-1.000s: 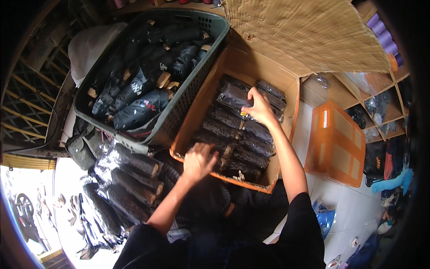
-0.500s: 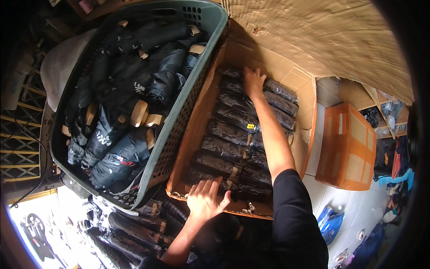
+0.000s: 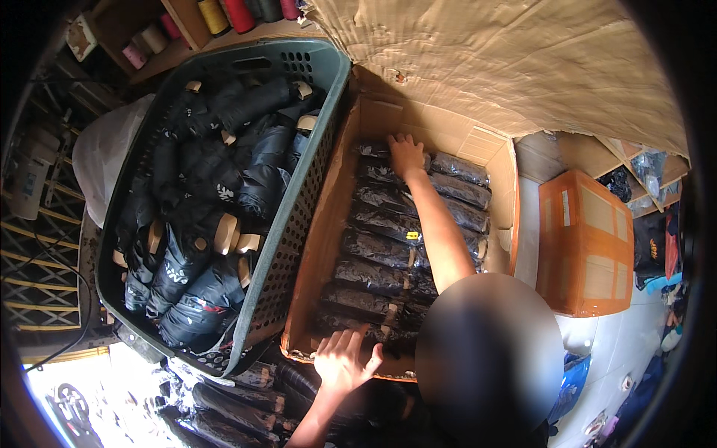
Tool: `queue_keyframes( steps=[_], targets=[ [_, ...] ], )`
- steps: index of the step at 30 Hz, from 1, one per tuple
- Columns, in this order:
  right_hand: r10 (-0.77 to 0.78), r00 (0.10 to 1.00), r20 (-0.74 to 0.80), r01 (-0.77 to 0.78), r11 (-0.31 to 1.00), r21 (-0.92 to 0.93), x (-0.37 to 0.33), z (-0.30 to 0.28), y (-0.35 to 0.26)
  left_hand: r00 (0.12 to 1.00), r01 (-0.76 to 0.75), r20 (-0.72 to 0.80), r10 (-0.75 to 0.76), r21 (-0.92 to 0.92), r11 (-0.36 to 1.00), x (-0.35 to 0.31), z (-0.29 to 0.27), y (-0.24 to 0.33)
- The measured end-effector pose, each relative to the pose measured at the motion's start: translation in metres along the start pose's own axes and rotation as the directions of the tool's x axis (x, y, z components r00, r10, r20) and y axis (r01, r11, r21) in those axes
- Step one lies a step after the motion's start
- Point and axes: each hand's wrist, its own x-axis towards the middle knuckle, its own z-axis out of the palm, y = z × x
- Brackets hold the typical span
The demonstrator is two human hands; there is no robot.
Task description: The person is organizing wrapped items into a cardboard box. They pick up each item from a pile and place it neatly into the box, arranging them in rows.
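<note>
An open cardboard box (image 3: 340,175) holds rows of black folded umbrellas (image 3: 382,221) in clear plastic sleeves, several showing a pale wooden handle end. My right hand (image 3: 407,157) reaches over the box and rests on the umbrellas at its far end, fingers outstretched. At the near edge, my left hand (image 3: 345,364) lies on the rim with its fingers and thumb apart, holding nothing. To the left, a dark green plastic basket (image 3: 258,313) is heaped with unwrapped black folded umbrellas (image 3: 183,261) with wooden handles. A blurred round patch hides my right upper arm.
More sleeved umbrellas (image 3: 231,411) lie below the basket. A taped orange-brown carton (image 3: 586,246) stands on the tiled floor at right. A raised cardboard flap (image 3: 508,67) rises behind the box. Thread spools (image 3: 237,15) sit on a wooden shelf at upper left.
The view has shifted, bringing more of the spool shelf into sight. My right hand stays on the far umbrellas and my left hand at the near rim. A blurred patch now covers the lower right.
</note>
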Motion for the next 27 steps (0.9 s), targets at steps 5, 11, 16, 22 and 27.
queue_keyframes(
  steps=[5,11,16,22,27],
  targets=[
    [0.059,0.993,0.098,-0.06,0.998,0.012,-0.005,-0.011,-0.004,1.0,0.011,-0.015,-0.011,0.001,1.0,-0.001,0.0,-0.003],
    [0.014,0.997,0.075,-0.022,0.994,0.107,-0.004,-0.003,0.015,1.0,0.002,-0.008,-0.002,0.003,1.0,0.001,0.0,-0.001],
    [-0.021,0.996,-0.091,0.033,0.992,0.123,-0.02,-0.011,0.01,1.0,0.006,-0.025,-0.006,0.005,1.0,-0.001,0.001,-0.003],
    [-0.14,0.987,-0.072,0.148,0.983,0.112,-0.042,0.0,0.013,0.999,-0.002,-0.047,0.001,-0.025,1.0,-0.002,0.001,0.0],
    [-0.08,0.987,-0.138,0.085,0.996,0.035,-0.07,-0.01,-0.002,0.993,0.013,-0.115,-0.019,-0.051,0.999,-0.004,-0.002,0.004]
  ],
)
